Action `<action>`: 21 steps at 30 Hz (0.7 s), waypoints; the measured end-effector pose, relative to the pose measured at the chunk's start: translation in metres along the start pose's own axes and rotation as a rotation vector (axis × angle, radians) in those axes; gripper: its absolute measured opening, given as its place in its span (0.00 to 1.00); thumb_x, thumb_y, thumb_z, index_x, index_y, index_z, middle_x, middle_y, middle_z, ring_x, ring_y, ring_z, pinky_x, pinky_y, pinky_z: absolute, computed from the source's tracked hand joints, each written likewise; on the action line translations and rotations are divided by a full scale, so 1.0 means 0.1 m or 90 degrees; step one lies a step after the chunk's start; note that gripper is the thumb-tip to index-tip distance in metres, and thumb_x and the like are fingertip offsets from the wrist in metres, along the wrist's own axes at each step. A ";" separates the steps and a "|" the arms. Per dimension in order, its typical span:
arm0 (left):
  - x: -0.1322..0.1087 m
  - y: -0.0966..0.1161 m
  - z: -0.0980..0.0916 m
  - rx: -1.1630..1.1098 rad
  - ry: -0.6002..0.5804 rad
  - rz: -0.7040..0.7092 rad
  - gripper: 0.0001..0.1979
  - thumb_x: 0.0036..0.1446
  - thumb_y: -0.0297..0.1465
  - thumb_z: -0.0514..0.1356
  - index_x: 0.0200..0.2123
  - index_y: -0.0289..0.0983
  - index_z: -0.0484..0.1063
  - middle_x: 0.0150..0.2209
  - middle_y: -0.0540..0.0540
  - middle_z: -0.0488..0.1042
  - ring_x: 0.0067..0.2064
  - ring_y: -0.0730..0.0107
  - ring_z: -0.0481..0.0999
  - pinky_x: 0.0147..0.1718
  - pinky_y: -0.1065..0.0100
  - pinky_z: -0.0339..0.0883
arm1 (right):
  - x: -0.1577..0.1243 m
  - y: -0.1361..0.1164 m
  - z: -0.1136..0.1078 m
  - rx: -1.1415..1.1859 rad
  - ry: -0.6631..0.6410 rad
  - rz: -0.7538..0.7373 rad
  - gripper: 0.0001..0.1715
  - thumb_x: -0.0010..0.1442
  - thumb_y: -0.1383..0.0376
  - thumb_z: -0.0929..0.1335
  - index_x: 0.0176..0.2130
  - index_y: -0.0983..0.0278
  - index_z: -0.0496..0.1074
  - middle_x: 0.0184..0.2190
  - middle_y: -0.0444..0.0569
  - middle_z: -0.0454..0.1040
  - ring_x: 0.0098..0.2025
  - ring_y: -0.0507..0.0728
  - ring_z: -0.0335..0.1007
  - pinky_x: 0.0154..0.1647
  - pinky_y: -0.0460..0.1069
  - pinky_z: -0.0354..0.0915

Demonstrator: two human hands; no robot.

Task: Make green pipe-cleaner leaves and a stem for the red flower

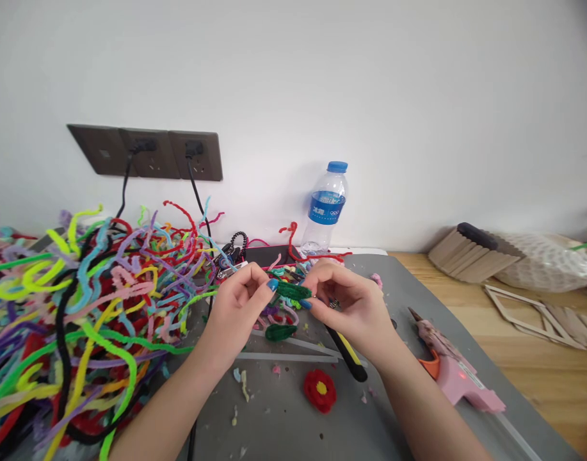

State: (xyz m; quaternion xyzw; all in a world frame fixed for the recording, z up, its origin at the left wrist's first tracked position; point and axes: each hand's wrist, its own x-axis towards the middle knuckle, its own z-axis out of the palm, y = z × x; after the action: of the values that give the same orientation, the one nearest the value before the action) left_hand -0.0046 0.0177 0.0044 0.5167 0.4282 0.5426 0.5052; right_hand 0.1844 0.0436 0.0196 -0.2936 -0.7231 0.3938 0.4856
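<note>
Between my two hands, above the grey mat, is a dark green pipe-cleaner leaf (293, 291). My left hand (242, 307) pinches its left end between thumb and finger, while my right hand (348, 301) pinches the right end. A second green pipe-cleaner leaf (280, 332) lies on the mat just below. Nearer to me rests a red pipe-cleaner flower (321, 390) with a yellow centre. Beneath my right hand a yellow-and-black utility knife (347, 355) lies partly hidden. Clear glue sticks (288, 358) lie under and beside it.
A large tangle of coloured pipe cleaners (96, 326) covers the left side. A pink glue gun (461, 378) and orange-handled scissors (431, 366) lie at right. A water bottle (326, 208) stands by the wall, below and right of sockets (146, 153). Cardboard pieces (470, 253) sit far right.
</note>
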 end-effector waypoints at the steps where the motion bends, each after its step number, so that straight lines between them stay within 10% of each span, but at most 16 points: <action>1: 0.00 0.00 0.00 0.001 0.001 0.001 0.11 0.61 0.34 0.60 0.27 0.38 0.64 0.27 0.54 0.56 0.26 0.74 0.54 0.23 0.71 0.52 | 0.00 0.00 0.00 -0.001 -0.001 0.001 0.05 0.56 0.72 0.71 0.33 0.62 0.74 0.30 0.46 0.72 0.27 0.51 0.61 0.25 0.47 0.59; 21: 0.00 0.05 0.03 0.015 0.041 -0.019 0.14 0.60 0.42 0.62 0.29 0.39 0.70 0.25 0.54 0.59 0.25 0.74 0.55 0.22 0.72 0.52 | -0.01 0.04 -0.06 0.006 0.024 -0.003 0.06 0.59 0.72 0.70 0.34 0.61 0.73 0.30 0.44 0.70 0.27 0.51 0.60 0.26 0.47 0.58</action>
State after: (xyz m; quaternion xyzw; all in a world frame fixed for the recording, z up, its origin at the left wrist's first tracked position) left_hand -0.0025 0.0171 0.0098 0.4984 0.4582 0.5464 0.4930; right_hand 0.1904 0.0468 0.0166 -0.2967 -0.7128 0.3905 0.5013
